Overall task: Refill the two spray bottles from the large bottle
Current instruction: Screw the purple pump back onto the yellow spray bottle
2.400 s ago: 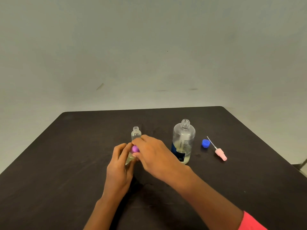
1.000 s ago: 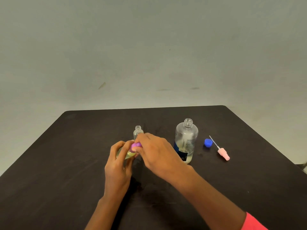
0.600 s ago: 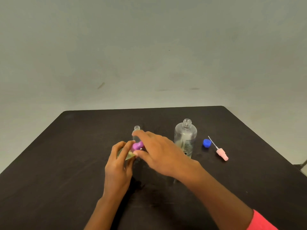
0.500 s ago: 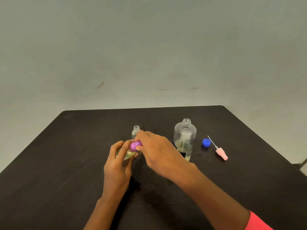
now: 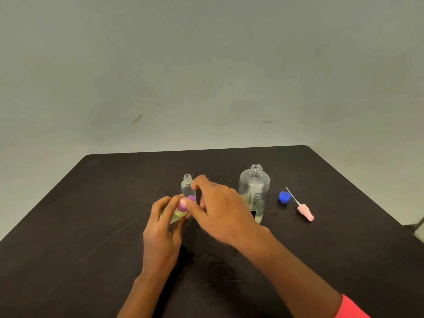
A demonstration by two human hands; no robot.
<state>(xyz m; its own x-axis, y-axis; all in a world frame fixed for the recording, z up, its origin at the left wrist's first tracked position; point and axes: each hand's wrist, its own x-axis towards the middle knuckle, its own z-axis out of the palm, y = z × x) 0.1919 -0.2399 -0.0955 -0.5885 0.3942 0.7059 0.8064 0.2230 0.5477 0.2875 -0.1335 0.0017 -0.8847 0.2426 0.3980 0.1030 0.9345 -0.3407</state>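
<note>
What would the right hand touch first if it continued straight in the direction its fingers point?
Probably the purple cap on the bottle in the left hand: the right hand points left, its fingertips nearly there. Depth is uncertain.

Bare table [image 5: 91,226] left; bottles, caps right

On the dark table [image 5: 91,226] the left hand [image 5: 161,235] holds a small bottle of yellow liquid [image 5: 173,215] – tilted – and the right hand [image 5: 220,212] pinches its purple top [image 5: 187,201]. Behind stands an open small bottle [image 5: 187,187]. To the right stand the big open bottle [image 5: 254,191], a blue cap [image 5: 284,197] and a pink sprayer [image 5: 304,210].
</note>
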